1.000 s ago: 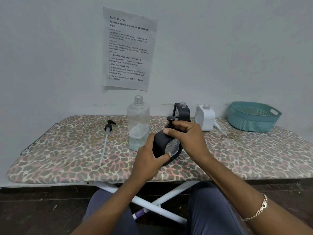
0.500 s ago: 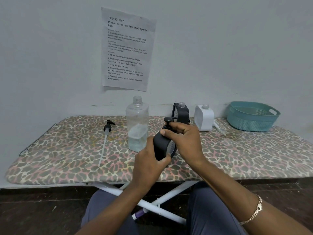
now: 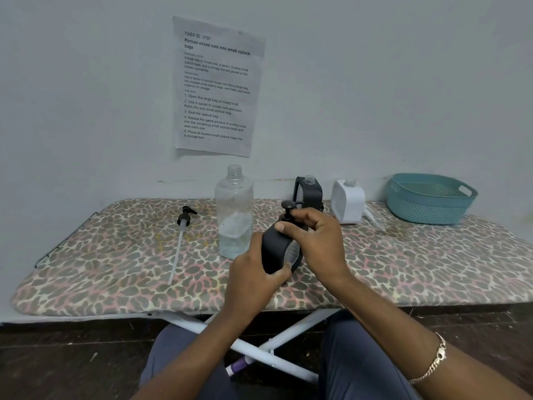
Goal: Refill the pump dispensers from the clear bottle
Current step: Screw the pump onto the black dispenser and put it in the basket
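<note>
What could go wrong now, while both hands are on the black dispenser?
1. The clear bottle stands uncapped right beside the left hand; a nudge might tip it and spill the liquid.
2. The black dispenser is held tilted while the right hand grips its pump; if the pump is loose, liquid may leak.

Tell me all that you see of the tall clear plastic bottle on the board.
The tall clear plastic bottle stands upright on the leopard-print padded board, left of the held black dispenser. Its threaded neck is open, with no cap. Clear liquid fills roughly its lower third. No hand holds it.
</note>
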{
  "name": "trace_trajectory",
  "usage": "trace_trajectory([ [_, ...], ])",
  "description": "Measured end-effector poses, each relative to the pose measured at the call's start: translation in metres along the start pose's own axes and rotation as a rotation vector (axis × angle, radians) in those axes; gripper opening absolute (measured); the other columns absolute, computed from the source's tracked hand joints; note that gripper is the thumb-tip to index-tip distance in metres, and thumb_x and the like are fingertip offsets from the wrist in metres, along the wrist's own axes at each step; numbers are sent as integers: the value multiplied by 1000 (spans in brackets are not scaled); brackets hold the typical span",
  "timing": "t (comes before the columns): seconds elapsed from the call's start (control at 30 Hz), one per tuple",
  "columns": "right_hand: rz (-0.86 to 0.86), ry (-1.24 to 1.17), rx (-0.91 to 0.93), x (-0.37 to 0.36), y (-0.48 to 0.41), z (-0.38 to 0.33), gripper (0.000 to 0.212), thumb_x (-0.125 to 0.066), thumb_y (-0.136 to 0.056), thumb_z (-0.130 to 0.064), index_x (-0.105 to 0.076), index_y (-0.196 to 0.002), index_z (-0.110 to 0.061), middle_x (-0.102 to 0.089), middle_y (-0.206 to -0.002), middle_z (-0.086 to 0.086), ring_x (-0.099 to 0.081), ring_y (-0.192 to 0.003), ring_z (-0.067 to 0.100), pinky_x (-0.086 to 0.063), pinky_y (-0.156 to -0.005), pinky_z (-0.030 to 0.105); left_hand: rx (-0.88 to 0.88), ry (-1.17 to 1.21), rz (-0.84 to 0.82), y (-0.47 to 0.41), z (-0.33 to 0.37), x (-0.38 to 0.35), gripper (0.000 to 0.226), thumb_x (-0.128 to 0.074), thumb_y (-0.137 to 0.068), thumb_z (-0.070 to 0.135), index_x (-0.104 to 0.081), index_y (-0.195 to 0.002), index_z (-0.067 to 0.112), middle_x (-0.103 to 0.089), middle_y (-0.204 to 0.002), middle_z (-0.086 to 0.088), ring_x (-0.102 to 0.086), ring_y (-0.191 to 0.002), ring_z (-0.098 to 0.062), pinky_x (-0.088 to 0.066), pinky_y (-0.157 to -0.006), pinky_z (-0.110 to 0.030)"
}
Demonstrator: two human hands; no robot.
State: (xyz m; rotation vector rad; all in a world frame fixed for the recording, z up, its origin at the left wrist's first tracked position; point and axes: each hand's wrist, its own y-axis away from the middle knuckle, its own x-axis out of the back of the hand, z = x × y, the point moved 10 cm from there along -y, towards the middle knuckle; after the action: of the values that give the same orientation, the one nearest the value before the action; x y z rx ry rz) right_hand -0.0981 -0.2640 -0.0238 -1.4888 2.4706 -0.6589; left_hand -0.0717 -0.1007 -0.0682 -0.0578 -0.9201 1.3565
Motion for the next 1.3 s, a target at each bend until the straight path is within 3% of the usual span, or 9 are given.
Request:
trace_trajectory([
  [0.33,18,-39,-2,-1,0,2,24,-90,-79,-17,-78,-100,-12,-79,-94,-7,-74,-93,6,-57,-83,20,3,61,-16,0,-2,1,49,-81,-80,39,-49,-116,31,-59,-74,13,-62,-67,-3,-42,-51,-15],
  [0.57,-112,36,-4,-4,-9,2,31,-90,-80,-24,-74,-106,-17,-78,-102,-9,-72,-101,1,-55,-87,18,13,149,-40,-2,-1,1,50,-81,-81,41,-53,-122,30,-64,-81,14,-64,-71,-2,-44,-57,-14],
  [0.67,-215,80,-35,-6,-16,3,38,-89,-82,-29,-75,-116,-20,-77,-113,-11,-70,-110,0,-54,-102,30,33,214,-59,-5,-4,1,50,-83,-82,36,-55,-123,33,-69,-96,13,-68,-85,-3,-56,-69,-25],
  [0.8,-414,223,-90,-8,-22,10,56,-87,-79,-48,-70,-130,-33,-70,-130,-19,-62,-125,1,-48,-113,42,60,293,-73,-8,-10,-2,55,-84,-79,38,-57,-127,39,-68,-116,13,-69,-105,-7,-60,-87,-40],
  [0.93,-575,311,-157,-1,-19,12,60,-86,-83,-39,-61,-136,-45,-60,-130,-33,-54,-125,-9,-41,-112,35,112,382,-111,-10,-13,-4,55,-85,-77,32,-58,-124,46,-73,-114,10,-74,-100,-14,-63,-86,-49],
  [1.07,-578,344,-187,17,-19,14,65,-85,-85,-29,-59,-142,-40,-60,-137,-21,-57,-129,8,-44,-115,45,161,455,-167,-13,-13,-6,58,-87,-75,28,-59,-124,41,-74,-114,11,-77,-98,-16,-65,-82,-51],
  [1.2,-577,306,-195,32,-21,10,51,-86,-83,-21,-68,-122,-48,-73,-123,-18,-67,-116,6,-52,-108,44,169,540,-235,-20,-2,-11,57,-89,-78,12,-62,-126,27,-74,-116,10,-76,-104,-17,-64,-88,-51],
  [1.3,-593,328,-192,46,-32,0,50,-88,-81,-20,-71,-125,-36,-74,-122,-13,-68,-113,8,-51,-108,43,154,572,-272,-29,11,-15,59,-91,-76,14,-63,-127,26,-73,-123,7,-73,-113,-16,-60,-98,-49],
])
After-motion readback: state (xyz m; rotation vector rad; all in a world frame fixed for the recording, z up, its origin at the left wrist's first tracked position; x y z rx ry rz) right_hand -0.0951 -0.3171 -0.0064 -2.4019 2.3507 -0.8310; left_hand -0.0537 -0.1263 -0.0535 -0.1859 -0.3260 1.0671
